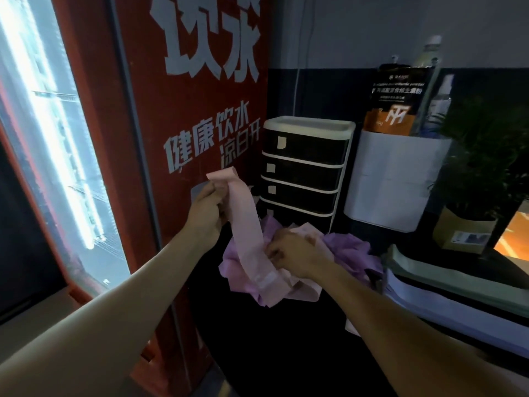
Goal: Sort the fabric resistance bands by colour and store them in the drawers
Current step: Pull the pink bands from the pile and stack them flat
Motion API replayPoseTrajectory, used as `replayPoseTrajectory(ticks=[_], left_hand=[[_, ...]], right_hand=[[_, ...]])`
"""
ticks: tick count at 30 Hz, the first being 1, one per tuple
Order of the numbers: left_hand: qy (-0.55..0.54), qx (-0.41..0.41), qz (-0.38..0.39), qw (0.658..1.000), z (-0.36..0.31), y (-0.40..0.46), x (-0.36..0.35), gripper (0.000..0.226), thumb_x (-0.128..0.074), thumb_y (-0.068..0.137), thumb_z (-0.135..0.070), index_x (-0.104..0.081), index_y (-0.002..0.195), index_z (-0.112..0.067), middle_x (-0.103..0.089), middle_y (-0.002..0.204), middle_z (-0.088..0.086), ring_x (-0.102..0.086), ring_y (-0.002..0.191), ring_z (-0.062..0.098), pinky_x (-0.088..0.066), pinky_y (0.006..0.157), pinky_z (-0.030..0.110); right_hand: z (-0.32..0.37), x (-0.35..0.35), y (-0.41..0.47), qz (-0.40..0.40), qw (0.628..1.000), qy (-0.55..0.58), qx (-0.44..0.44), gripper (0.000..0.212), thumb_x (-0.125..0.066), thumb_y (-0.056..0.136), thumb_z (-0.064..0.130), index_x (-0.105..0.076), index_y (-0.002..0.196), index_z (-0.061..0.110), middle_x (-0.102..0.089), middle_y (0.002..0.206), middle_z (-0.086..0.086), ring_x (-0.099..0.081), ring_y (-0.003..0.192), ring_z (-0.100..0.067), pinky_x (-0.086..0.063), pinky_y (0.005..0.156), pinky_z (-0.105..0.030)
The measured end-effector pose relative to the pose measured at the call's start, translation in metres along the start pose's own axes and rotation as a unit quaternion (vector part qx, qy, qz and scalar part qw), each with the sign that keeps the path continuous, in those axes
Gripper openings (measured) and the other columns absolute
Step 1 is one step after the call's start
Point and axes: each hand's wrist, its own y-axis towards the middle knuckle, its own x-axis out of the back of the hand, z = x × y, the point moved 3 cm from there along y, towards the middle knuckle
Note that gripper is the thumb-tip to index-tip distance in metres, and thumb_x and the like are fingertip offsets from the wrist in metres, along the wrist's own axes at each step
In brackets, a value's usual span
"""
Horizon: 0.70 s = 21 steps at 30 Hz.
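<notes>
The left forearm enters from the lower left of the frame and rises toward centre, where the left hand (207,206) is held up with its fingers curled, pinching the upper end of a pale pink fabric resistance band (248,224). The band hangs from that grip as 1 long flat strip, folded over at the top and running down and right to a stitched seam near its lower end. The right forearm enters from the lower right; the right hand (292,255) sits lower, just right of centre, its fingers curled and pinching the same pink band near its lower part. Directly below both hands lies a loose heap of purple and pink fabric bands (347,246) on a dark surface (286,339), crumpled and overlapping. Behind the heap, in the centre of the frame, stands a black plastic drawer unit with white frame (306,167); 4 drawers are visible, all closed, with small pale labels visible on 3 fronts. A red vending cabinet with white lettering (186,110) fills the upper left of the frame.
</notes>
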Motion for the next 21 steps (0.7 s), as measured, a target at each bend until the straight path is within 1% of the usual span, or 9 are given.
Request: replayPoseTrajectory(ticks=[2, 4, 6, 10, 12, 14, 16, 19, 21], left_hand=[[0.007, 0.002, -0.003, 1.000, 0.000, -0.003, 0.001, 0.035, -0.034, 0.101, -0.015, -0.045, 0.134, -0.015, -0.054, 0.118, 0.000, -0.053, 0.105, 0.013, -0.042, 0.095, 0.032], [0.009, 0.002, -0.018, 1.000, 0.000, -0.002, 0.005, 0.033, -0.036, 0.100, -0.013, -0.047, 0.132, -0.012, -0.056, 0.118, 0.003, -0.057, 0.095, 0.012, -0.047, 0.087, 0.026], [0.005, 0.009, -0.011, 1.000, 0.002, -0.001, 0.008, 0.032, -0.038, 0.099, -0.011, -0.050, 0.129, -0.011, -0.059, 0.114, 0.006, -0.058, 0.092, 0.013, -0.047, 0.085, 0.025], [0.054, 0.007, -0.001, 0.999, 0.005, -0.001, 0.000, 0.019, -0.040, 0.097, -0.006, -0.060, 0.097, -0.007, -0.065, 0.078, 0.003, -0.060, 0.073, 0.014, -0.051, 0.066, 0.022], [0.106, -0.006, 0.011, 0.994, 0.006, 0.000, -0.006, 0.021, -0.040, 0.096, -0.004, -0.057, 0.086, -0.009, -0.062, 0.078, 0.004, -0.059, 0.075, 0.019, -0.049, 0.066, 0.024], [0.160, -0.020, 0.009, 0.987, 0.006, 0.002, -0.005, 0.019, -0.039, 0.097, -0.004, -0.058, 0.093, -0.006, -0.059, 0.084, 0.004, -0.055, 0.082, 0.022, -0.045, 0.072, 0.027], [0.169, -0.020, -0.020, 0.985, 0.006, 0.002, 0.006, 0.020, -0.039, 0.097, -0.005, -0.056, 0.106, -0.007, -0.059, 0.086, 0.002, -0.055, 0.079, 0.017, -0.043, 0.072, 0.026], [0.171, -0.011, -0.039, 0.984, 0.009, 0.004, 0.020, 0.021, -0.038, 0.098, -0.005, -0.055, 0.111, -0.005, -0.060, 0.084, 0.005, -0.055, 0.077, 0.018, -0.043, 0.072, 0.029], [0.202, -0.005, -0.039, 0.979, 0.011, 0.006, 0.021, 0.024, -0.039, 0.098, -0.005, -0.054, 0.115, -0.002, -0.061, 0.092, 0.011, -0.056, 0.085, 0.023, -0.044, 0.079, 0.035]], right_hand=[[-0.003, 0.008, 0.003, -0.017, 1.000, 0.012, 0.002, 0.019, -0.055, 0.090, 0.017, -0.070, 0.099, 0.010, -0.063, 0.089, 0.009, -0.052, 0.077, -0.003, -0.031, 0.058, -0.012], [-0.011, 0.027, 0.010, -0.066, 0.992, 0.104, -0.019, 0.016, -0.058, 0.090, 0.016, -0.072, 0.097, 0.011, -0.054, 0.070, 0.019, -0.049, 0.058, 0.005, -0.034, 0.058, -0.011], [-0.019, 0.052, 0.016, -0.146, 0.968, 0.200, -0.047, 0.017, -0.056, 0.092, 0.013, -0.072, 0.092, 0.005, -0.056, 0.062, 0.011, -0.049, 0.049, 0.004, -0.040, 0.056, -0.014], [-0.024, 0.093, 0.021, -0.233, 0.935, 0.251, -0.093, 0.023, -0.053, 0.095, 0.018, -0.070, 0.092, 0.003, -0.058, 0.064, -0.002, -0.056, 0.062, -0.011, -0.050, 0.066, -0.028], [-0.028, 0.103, 0.022, -0.278, 0.915, 0.270, -0.115, 0.026, -0.050, 0.095, 0.017, -0.067, 0.090, -0.002, -0.058, 0.066, -0.006, -0.057, 0.067, -0.018, -0.051, 0.069, -0.032], [-0.041, 0.112, 0.017, -0.334, 0.859, 0.349, -0.172, 0.024, -0.046, 0.097, 0.013, -0.063, 0.084, 0.002, -0.059, 0.071, -0.007, -0.058, 0.068, -0.018, -0.051, 0.067, -0.029], [-0.056, 0.119, 0.010, -0.369, 0.807, 0.412, -0.206, 0.026, -0.044, 0.097, 0.012, -0.062, 0.080, 0.007, -0.060, 0.073, -0.006, -0.058, 0.069, -0.017, -0.051, 0.066, -0.026], [-0.073, 0.121, 0.001, -0.386, 0.790, 0.430, -0.206, 0.023, -0.045, 0.098, 0.017, -0.062, 0.087, 0.005, -0.061, 0.075, -0.007, -0.058, 0.069, -0.016, -0.051, 0.066, -0.026], [-0.080, 0.119, -0.001, -0.403, 0.770, 0.450, -0.206, 0.023, -0.043, 0.098, 0.015, -0.062, 0.092, 0.004, -0.061, 0.076, -0.008, -0.059, 0.070, -0.017, -0.052, 0.063, -0.025]])
